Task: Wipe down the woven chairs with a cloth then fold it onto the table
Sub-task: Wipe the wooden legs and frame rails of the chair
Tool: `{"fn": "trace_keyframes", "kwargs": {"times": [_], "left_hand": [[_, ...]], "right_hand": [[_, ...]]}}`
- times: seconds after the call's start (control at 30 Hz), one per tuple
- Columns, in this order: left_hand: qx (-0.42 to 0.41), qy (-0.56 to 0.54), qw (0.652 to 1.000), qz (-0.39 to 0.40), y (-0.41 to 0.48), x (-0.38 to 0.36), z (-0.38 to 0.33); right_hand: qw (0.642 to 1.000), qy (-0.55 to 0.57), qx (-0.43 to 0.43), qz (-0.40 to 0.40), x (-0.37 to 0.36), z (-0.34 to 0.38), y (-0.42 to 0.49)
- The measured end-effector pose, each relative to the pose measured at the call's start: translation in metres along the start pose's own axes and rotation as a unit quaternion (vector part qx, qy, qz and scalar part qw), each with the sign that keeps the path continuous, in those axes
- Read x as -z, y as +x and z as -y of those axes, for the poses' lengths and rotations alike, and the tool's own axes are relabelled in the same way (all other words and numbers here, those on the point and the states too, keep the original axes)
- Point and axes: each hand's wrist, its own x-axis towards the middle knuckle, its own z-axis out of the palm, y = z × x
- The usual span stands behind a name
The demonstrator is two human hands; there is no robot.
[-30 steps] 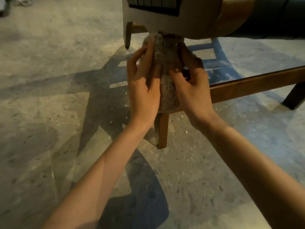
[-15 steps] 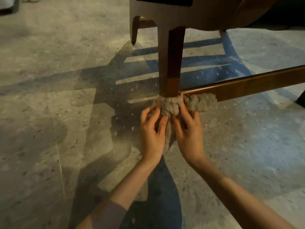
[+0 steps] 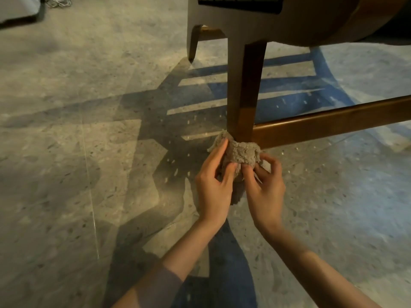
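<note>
- The nubby grey-beige cloth (image 3: pixel 241 153) wraps the smooth, tapered brown wooden chair leg (image 3: pixel 243 92) at frame centre.
- The left hand (image 3: pixel 212 187) and the right hand (image 3: pixel 265 187) both pinch this cloth.

Floor (image 3: pixel 66 174): grey speckled stone, filling the frame, carrying slatted shadows at centre. Chair standing on it: front leg (image 3: pixel 243 92) showing at centre, rear leg (image 3: pixel 193 43) at upper centre. White cables (image 3: pixel 59 1) lying at upper left, beside a pale bulky item (image 3: pixel 17 7).

Two hands (image 3: pixel 213 192) (image 3: pixel 264 190), one cloth (image 3: pixel 242 152), one chair (image 3: pixel 246 85).
</note>
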Motion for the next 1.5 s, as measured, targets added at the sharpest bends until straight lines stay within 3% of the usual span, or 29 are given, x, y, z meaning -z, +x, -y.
{"fn": "trace_keyframes", "kwargs": {"times": [0.17,0.43,0.6,0.7,0.8,0.9,0.97,1.03,1.13,1.23,1.37,1.43,1.5], "left_hand": [[0.019,0.024,0.999,0.028,-0.011,-0.001,0.014],[0.119,0.047,0.99,0.06,-0.033,0.001,0.037],[0.117,0.07,0.991,0.014,-0.034,0.0,0.022],[0.059,0.036,0.996,-0.048,-0.031,-0.007,-0.006],[-0.009,-0.006,0.998,-0.058,-0.023,-0.019,-0.036],[-0.056,0.027,0.998,0.001,-0.017,-0.031,-0.053],[-0.057,0.092,0.992,0.068,-0.017,-0.036,-0.058],[-0.09,0.185,0.972,0.111,-0.019,-0.04,-0.063],[-0.109,0.29,0.939,0.148,-0.014,-0.049,-0.07],[-0.12,0.403,0.894,0.155,0.001,-0.055,-0.072],[-0.139,0.543,0.816,0.142,0.013,-0.061,-0.081],[-0.135,0.568,0.797,0.155,0.018,-0.065,-0.09],[-0.145,0.591,0.776,0.167,0.024,-0.066,-0.095]], "right_hand": [[0.993,-0.096,0.032,0.064,0.007,-0.007,-0.004],[0.978,-0.117,-0.038,0.167,0.02,-0.039,-0.007],[0.985,-0.112,-0.034,0.127,0.025,-0.023,-0.003],[0.993,-0.084,0.045,0.066,0.036,0.009,-0.003],[0.973,-0.136,0.182,0.029,0.055,0.046,0.003],[0.949,-0.207,0.237,0.029,0.07,0.072,0.029],[0.925,-0.276,0.245,0.095,0.074,0.082,0.054],[0.882,-0.36,0.245,0.18,0.078,0.086,0.076],[0.821,-0.454,0.259,0.228,0.085,0.083,0.105],[0.813,-0.461,0.268,0.235,0.091,0.082,0.121],[0.844,-0.425,0.277,0.176,0.113,0.08,0.117],[0.831,-0.455,0.3,0.116,0.125,0.081,0.112],[0.814,-0.492,0.291,0.105,0.135,0.081,0.11]]}}
